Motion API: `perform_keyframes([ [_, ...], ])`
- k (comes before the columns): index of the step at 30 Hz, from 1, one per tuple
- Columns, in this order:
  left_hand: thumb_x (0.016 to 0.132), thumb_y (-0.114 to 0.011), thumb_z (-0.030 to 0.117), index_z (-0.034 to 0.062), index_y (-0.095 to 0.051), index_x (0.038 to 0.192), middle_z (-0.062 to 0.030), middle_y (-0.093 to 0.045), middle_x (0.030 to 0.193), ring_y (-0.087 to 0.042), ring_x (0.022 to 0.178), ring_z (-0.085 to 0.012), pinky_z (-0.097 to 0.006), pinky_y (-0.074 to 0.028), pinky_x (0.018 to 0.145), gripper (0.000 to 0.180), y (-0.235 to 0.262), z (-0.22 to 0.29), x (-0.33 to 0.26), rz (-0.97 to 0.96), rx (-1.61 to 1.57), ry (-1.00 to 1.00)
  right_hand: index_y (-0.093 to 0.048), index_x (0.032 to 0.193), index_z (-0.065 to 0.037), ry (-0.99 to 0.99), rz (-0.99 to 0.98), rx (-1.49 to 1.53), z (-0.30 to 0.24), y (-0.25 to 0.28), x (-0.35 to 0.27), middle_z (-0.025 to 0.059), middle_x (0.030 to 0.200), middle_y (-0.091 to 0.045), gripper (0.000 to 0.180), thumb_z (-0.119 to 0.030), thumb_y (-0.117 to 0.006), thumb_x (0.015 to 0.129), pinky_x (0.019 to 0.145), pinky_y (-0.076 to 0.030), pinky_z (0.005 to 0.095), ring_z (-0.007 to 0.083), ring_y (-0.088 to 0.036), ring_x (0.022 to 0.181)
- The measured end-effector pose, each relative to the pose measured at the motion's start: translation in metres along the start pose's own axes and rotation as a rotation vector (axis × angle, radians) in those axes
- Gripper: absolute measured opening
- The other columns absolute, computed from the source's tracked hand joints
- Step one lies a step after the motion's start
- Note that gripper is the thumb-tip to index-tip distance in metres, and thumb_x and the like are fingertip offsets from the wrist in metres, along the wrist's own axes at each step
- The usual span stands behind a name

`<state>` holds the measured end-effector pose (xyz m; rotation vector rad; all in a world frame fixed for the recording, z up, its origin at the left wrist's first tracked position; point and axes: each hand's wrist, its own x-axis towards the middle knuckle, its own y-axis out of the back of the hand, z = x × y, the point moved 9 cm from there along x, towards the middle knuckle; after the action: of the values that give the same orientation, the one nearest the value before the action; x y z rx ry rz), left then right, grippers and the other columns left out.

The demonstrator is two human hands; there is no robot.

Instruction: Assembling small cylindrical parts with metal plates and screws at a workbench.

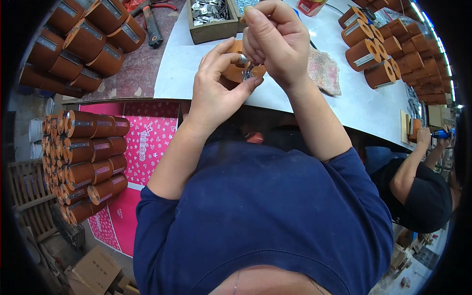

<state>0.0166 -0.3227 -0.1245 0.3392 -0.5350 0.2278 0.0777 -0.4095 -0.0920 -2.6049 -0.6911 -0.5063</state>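
Observation:
My left hand (216, 81) curls around a short orange-brown cylinder (233, 72) on the white tabletop, its thumb and fingers on either side. A small shiny metal piece (247, 74) sits at the cylinder near my left thumb tip; its exact kind is too small to tell. Just above and to the right, my right hand (279, 46) is raised and closed, fingers folded in with the thumb on top. Whatever it may grip is hidden by the fingers. Part of the cylinder lies behind both hands.
A wooden box (211, 32) of small metal parts stands beyond my hands. Right of them lies a rough cloth (324, 73). Brown cylinders with metal strips are stacked left (91, 44), lower left (93, 157) and right (364, 51). A co-worker (418, 187) holds a blue tool (441, 133).

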Motion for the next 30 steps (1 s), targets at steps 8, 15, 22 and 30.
perform_keyframes([
  [8, 0.064, -0.07, 0.004, -0.0024, -0.061, 0.068, -0.0102, -0.063, 0.102, -0.054, 0.099, -0.0274, -0.035, -0.042, 0.086, 0.012, -0.005, -0.008, 0.0, 0.039, -0.067, 0.066, -0.047, 0.093, -0.001, -0.009, 0.086, -0.24, -0.008, -0.003, -0.002, -0.0019, 0.065, -0.047, 0.009, -0.009, -0.046, 0.092, 0.047, -0.034, 0.016, 0.0019, -0.042, 0.053],
  [15, 0.064, -0.07, 0.007, -0.001, -0.06, 0.064, -0.0099, -0.064, 0.097, -0.053, 0.098, -0.0314, -0.04, -0.038, 0.089, 0.013, -0.002, 0.002, -0.002, 0.098, 0.013, -0.019, -0.047, 0.091, -0.002, -0.024, 0.193, -0.052, -0.005, 0.001, -0.007, -0.0001, 0.069, -0.05, 0.01, -0.011, -0.05, 0.09, 0.052, -0.037, 0.0163, 0.0025, -0.045, 0.059],
  [22, 0.061, -0.072, 0.01, 0.001, -0.059, 0.069, -0.009, -0.063, 0.089, -0.056, 0.092, -0.0258, -0.042, -0.034, 0.093, 0.018, -0.005, 0.013, -0.002, 0.069, 0.145, -0.055, -0.047, 0.089, -0.001, 0.06, 0.239, -0.119, -0.002, -0.003, -0.006, -0.0043, 0.061, -0.047, 0.009, -0.01, -0.048, 0.091, 0.043, -0.029, 0.0144, -0.0005, -0.039, 0.048],
  [30, 0.054, -0.077, 0.009, 0.0022, -0.059, 0.076, -0.0088, -0.062, 0.094, -0.057, 0.089, -0.0239, -0.042, -0.032, 0.094, 0.029, -0.009, 0.018, -0.003, 0.043, 0.264, -0.128, -0.044, 0.09, -0.002, 0.051, 0.157, 0.002, -0.001, -0.002, -0.002, -0.0028, 0.056, -0.043, 0.01, -0.011, -0.043, 0.094, 0.039, -0.028, 0.0156, 0.002, -0.036, 0.042],
])
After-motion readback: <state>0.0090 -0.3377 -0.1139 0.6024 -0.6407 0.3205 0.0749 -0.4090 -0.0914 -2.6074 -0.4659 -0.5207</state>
